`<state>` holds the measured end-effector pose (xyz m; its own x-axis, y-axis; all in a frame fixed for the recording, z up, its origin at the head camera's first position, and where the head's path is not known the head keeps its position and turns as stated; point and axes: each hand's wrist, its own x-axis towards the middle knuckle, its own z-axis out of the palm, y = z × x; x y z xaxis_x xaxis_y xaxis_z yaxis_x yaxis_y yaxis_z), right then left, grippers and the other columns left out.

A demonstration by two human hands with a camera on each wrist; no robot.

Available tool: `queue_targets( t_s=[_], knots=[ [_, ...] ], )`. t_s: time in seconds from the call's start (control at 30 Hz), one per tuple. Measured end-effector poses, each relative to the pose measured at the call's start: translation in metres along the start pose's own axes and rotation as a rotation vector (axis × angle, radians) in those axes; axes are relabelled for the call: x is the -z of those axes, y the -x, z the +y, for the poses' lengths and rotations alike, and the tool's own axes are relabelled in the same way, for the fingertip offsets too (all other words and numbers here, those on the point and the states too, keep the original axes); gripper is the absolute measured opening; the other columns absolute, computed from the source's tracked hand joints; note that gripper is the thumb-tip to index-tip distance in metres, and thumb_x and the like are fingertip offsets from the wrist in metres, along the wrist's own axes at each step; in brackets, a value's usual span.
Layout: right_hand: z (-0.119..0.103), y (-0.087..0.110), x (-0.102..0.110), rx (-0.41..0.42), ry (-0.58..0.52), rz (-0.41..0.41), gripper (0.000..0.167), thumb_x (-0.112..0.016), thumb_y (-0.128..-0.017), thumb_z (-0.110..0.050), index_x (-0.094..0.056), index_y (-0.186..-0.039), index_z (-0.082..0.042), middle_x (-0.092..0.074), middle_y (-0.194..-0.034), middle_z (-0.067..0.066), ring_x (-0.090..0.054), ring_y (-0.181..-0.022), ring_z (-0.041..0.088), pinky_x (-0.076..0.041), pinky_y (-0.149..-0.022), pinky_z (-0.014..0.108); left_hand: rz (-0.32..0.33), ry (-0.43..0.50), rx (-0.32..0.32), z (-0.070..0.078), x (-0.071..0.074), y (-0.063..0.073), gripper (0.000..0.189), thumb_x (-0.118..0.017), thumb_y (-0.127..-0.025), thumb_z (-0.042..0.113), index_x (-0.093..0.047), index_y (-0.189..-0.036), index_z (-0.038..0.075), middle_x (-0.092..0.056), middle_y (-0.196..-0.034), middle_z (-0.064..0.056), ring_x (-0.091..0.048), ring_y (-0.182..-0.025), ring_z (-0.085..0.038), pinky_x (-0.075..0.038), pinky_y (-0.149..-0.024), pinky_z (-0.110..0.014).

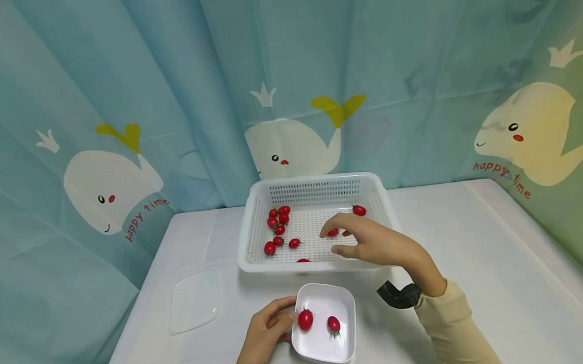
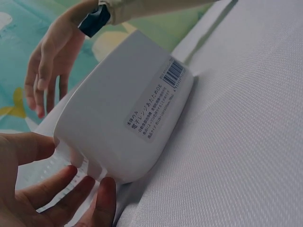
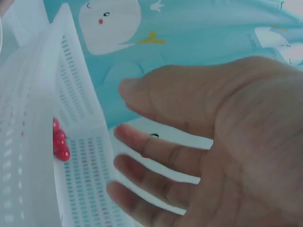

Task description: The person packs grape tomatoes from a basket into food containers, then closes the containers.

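Note:
My left hand (image 1: 269, 324) holds the left side of a small white square container (image 1: 346, 308), thumb at the rim and fingers along the outer wall. Inside it lie two cherry tomatoes, a larger one (image 1: 305, 320) and a smaller one (image 1: 333, 324). In the left wrist view the container's side (image 2: 109, 104) bears a printed label (image 2: 154, 101). Above the right part of a white slotted basket (image 1: 247, 232) hovers my right hand (image 1: 370, 241), fingers loosely bent and apart, holding nothing. Below it a cherry tomato (image 1: 333, 232) is partly hidden by the fingers.
Several cherry tomatoes (image 1: 272, 222) cluster at the basket's left side; one more (image 1: 359, 210) lies at its far right. A translucent lid (image 1: 195, 300) rests on the white table (image 1: 467, 251) at left. A blue whale-print curtain (image 1: 287, 53) hangs behind the basket.

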<state>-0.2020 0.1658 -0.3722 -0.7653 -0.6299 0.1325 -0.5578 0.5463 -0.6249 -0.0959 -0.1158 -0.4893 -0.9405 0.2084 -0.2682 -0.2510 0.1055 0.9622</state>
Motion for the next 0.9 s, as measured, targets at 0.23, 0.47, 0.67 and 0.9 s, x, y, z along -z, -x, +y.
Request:
queue_targets(
  t_s=[0.23,0.47,0.67,0.9],
  knots=[
    [0.015,-0.005,-0.002,-0.058,0.014,0.006,0.033,-0.074,-0.095,-0.014,-0.065,-0.127,-0.015,-0.067,-0.128,0.002,-0.061,-0.121,0.023,-0.051,-0.108,0.053,0.007,-0.004,0.000,0.001,0.001,0.002,0.051,-0.067,-0.100,0.029,-0.060,-0.142,0.001,-0.075,-0.122,-0.015,-0.068,-0.103,-0.014,-0.060,-0.076,-0.025],
    [0.030,-0.016,-0.015,-0.074,0.034,-0.033,0.038,-0.073,-0.095,-0.014,-0.063,-0.132,-0.011,-0.067,-0.131,0.006,-0.061,-0.123,0.029,-0.049,-0.111,0.053,0.006,0.011,-0.003,-0.001,0.002,0.001,0.051,-0.068,-0.100,0.029,-0.060,-0.142,0.001,-0.075,-0.121,-0.015,-0.068,-0.103,-0.014,-0.061,-0.076,-0.025],
    [0.040,-0.024,-0.028,-0.049,0.026,-0.043,0.049,-0.071,-0.096,-0.014,-0.058,-0.142,-0.005,-0.057,-0.150,0.018,-0.052,-0.140,0.041,-0.041,-0.118,0.061,0.000,0.026,0.000,-0.002,0.000,0.001,0.051,-0.068,-0.100,0.028,-0.059,-0.142,0.000,-0.075,-0.122,-0.015,-0.068,-0.103,-0.014,-0.061,-0.076,-0.025],
    [0.043,-0.031,-0.040,-0.075,-0.021,-0.035,0.058,-0.069,-0.098,-0.017,-0.052,-0.152,-0.011,-0.038,-0.166,0.020,-0.035,-0.153,0.045,-0.031,-0.123,0.066,0.000,0.020,0.003,-0.001,-0.001,0.000,0.051,-0.068,-0.100,0.028,-0.060,-0.142,0.000,-0.074,-0.123,-0.016,-0.068,-0.103,-0.014,-0.061,-0.075,-0.025]
  ],
)
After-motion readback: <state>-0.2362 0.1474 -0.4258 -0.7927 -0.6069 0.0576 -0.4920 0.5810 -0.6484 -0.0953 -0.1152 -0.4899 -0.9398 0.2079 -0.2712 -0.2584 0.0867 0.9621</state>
